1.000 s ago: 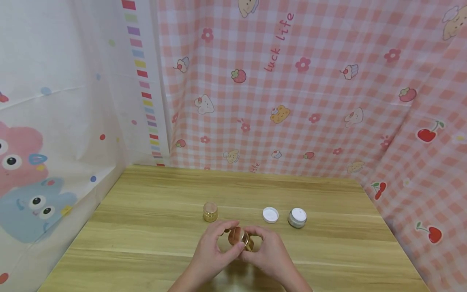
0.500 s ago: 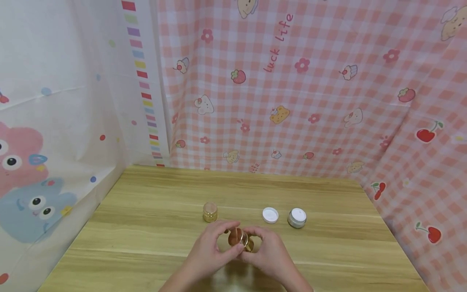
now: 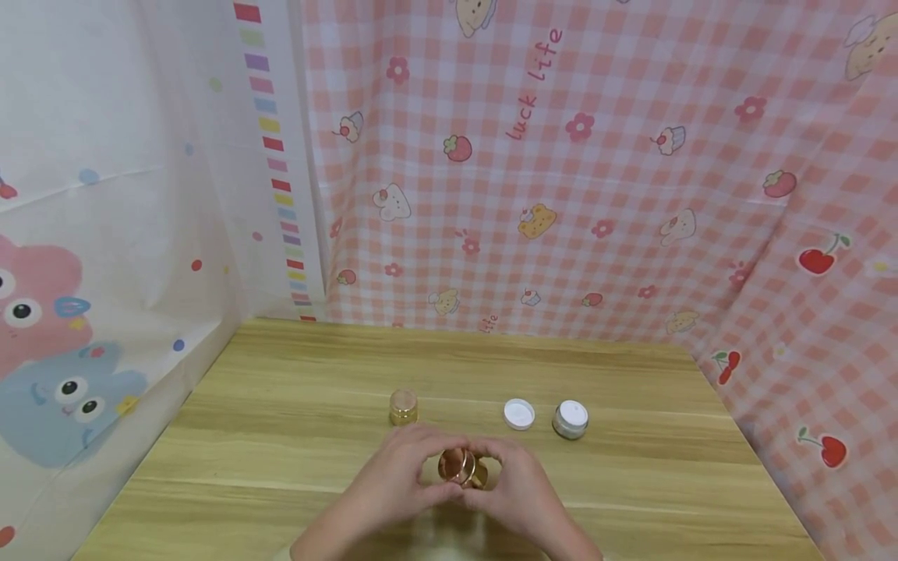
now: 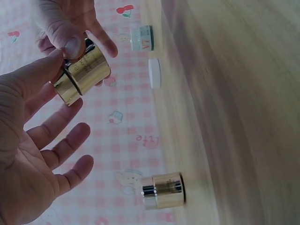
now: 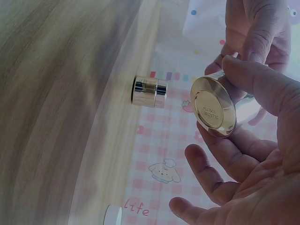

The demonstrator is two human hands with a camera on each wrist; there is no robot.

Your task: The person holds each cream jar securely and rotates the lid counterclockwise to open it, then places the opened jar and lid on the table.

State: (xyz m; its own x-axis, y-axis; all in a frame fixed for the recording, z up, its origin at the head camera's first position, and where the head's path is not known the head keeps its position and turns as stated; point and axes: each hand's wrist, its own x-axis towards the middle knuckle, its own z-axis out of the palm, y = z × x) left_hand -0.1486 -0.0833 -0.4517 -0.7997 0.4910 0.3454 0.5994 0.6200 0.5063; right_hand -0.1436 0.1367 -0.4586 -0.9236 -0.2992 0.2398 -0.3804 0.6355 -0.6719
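Observation:
Both hands hold a shiny gold cosmetic jar (image 3: 456,466) above the front of the table, tilted with its lid toward the left. My left hand (image 3: 400,475) pinches the lid end between thumb and fingers. At the other end, my right hand (image 3: 515,485) grips the jar body; the right wrist view shows the printed base (image 5: 213,110). In the left wrist view a dark line runs between the lid (image 4: 68,90) and the body. Lid and body are together; whether the lid is loose cannot be told.
A second gold jar (image 3: 404,407) stands on the wooden table (image 3: 295,436), beyond my left hand. Behind my right hand, a white lid (image 3: 519,414) lies beside a lidless pale glass jar (image 3: 571,419) with a white top. Patterned cloths (image 3: 435,202) enclose the back and sides.
My left hand has shifted its grip around the lid, its wrist and forearm swinging left and its fingers coming closer to the right hand's. The jar stays in nearly the same place.

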